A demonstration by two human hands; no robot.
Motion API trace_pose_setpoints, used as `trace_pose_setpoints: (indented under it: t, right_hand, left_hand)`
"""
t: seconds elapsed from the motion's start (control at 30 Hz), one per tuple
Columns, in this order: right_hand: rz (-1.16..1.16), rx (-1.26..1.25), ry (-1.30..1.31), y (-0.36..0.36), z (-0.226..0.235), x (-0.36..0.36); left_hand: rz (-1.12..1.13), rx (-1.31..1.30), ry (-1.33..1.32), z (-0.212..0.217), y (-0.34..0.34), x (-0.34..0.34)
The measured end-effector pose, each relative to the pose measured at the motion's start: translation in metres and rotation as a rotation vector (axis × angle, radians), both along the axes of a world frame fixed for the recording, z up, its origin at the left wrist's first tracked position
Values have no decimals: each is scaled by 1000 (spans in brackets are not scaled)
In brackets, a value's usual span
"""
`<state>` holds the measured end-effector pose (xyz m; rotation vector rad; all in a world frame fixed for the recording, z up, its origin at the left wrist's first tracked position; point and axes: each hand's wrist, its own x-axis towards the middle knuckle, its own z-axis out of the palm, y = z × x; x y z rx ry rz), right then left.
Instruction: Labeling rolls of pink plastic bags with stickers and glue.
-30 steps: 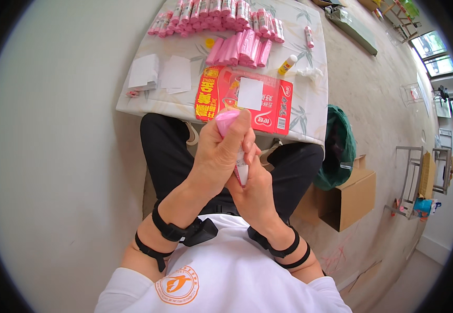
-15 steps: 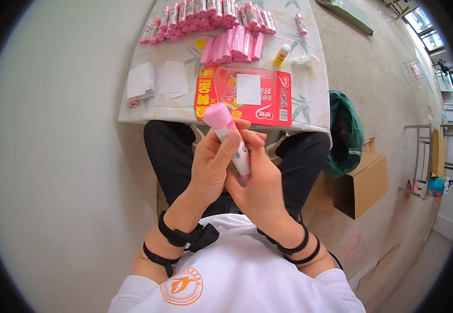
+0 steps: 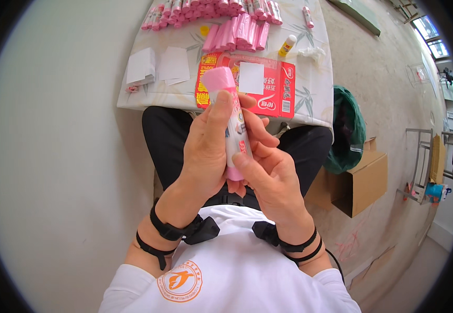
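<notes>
Pink plastic-film roll, cylindrical with white printed label (image 3: pixel 235 129), is held in both hands above the lap; far end overlaps the white leaf-patterned surface (image 3: pixel 316 73) in view. Long axis is pointed away from the body, far end tipped slightly left. Upper part is wrapped by the left hand (image 3: pixel 204 143); near end is pressed by the right hand's (image 3: pixel 276 180) thumb. Right of surface: open green plastic bag (image 3: pixel 350 136), open brown cardboard box (image 3: pixel 371 180); contents can't be made out.
</notes>
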<state>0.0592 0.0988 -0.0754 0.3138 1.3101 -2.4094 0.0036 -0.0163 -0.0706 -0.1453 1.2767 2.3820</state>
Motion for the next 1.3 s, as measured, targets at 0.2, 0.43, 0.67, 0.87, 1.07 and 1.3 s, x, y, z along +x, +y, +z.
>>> trace_pose_setpoints:
  t: [0.2, 0.43, 0.67, 0.87, 1.07, 1.3]
  right_hand:
    - [-34, 4, -23, -1, 0, 13]
    - [-81, 90, 99, -9, -5, 16]
    - [-44, 100, 130, -14, -24, 11]
    - [10, 160, 59, -18, -53, -5]
    - [-40, 127, 0, -16, -81, -55]
    - [-98, 498, 124, 4, -110, -113]
  left_hand:
    - [-26, 41, 31, -12, 0, 9]
    - [-74, -123, 144, -6, -3, 6]
    - [-19, -22, -57, -10, -7, -8]
    - [-132, 75, -217, -52, -19, -29]
    - [-139, -18, -142, -88, -18, -64]
    - [-82, -37, -212, -118, -20, -119]
